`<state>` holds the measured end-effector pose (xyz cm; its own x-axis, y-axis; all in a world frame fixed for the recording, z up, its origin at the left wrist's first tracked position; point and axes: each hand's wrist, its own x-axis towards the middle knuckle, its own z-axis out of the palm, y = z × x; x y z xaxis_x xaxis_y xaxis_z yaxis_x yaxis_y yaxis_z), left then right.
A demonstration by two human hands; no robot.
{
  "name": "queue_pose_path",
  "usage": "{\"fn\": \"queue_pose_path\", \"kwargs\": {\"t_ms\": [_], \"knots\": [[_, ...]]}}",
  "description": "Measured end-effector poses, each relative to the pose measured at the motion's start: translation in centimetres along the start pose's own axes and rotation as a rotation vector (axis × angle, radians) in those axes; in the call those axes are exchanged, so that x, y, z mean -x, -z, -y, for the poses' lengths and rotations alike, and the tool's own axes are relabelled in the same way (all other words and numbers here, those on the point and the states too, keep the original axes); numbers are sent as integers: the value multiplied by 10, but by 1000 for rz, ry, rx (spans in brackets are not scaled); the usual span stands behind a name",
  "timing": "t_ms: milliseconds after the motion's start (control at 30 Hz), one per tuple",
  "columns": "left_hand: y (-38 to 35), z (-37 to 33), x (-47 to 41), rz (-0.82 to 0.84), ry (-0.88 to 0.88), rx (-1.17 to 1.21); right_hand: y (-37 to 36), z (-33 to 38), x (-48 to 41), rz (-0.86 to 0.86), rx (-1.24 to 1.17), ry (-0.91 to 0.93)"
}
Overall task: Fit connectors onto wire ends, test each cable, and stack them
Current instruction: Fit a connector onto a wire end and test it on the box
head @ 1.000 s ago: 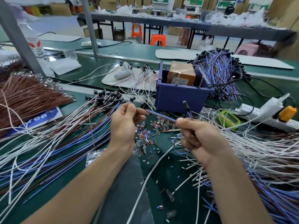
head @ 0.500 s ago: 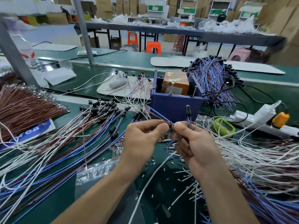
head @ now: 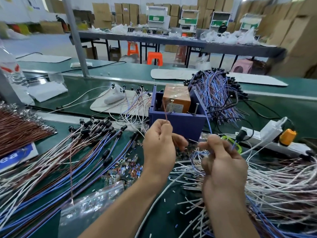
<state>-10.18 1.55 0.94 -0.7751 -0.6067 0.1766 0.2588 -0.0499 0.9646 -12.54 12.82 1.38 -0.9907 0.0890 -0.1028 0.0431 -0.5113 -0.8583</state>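
Observation:
My left hand (head: pixel 158 148) pinches a thin brown wire (head: pixel 165 109) that rises from its fingers in front of the blue box (head: pixel 178 122). My right hand (head: pixel 221 162) grips a blue wire (head: pixel 208 122) that arcs up beside the box; a black connector (head: pixel 241 133) hangs on its end past my knuckles. Between the two hands a short bare wire tip (head: pixel 193 140) shows. Finished cables with black connectors (head: pixel 96 127) fan across the green mat on the left. Loose small connectors (head: pixel 127 167) lie scattered below my left wrist.
A brown-taped tester (head: pixel 176 98) sits inside the blue box. White and blue cut wires (head: pixel 274 182) pile at right. A power strip (head: pixel 267 136) with an orange plug lies behind them. Brown wires (head: pixel 18 129) lie far left, a plastic bag (head: pixel 91 205) near my left forearm.
My left hand has risen and now pinches a brown wire instead of the blue one. The blue wire stays in my right hand, and the view has tilted upward.

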Motion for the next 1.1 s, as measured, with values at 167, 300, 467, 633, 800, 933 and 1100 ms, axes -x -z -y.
{"fn": "queue_pose_path", "kwargs": {"t_ms": [167,300,467,633,800,933,1100], "knots": [[7,14,-4,-100,-49,-269,-3,-6,-6,-57,30,-32],[11,19,-6,-124,-26,-355,-4,-7,-8,-52,31,-70],[10,24,-8,-107,-3,-342,-3,-8,-10,-30,54,-94],[10,24,-7,-95,-28,-326,-3,-9,-11,-31,58,-98],[11,23,-6,-80,-39,-309,-4,-12,-11,-44,73,-105],[11,22,-6,-80,-39,-292,-4,-12,-11,-49,62,-109],[11,23,-5,-62,-48,-284,-4,-12,-11,-58,71,-111]]}}
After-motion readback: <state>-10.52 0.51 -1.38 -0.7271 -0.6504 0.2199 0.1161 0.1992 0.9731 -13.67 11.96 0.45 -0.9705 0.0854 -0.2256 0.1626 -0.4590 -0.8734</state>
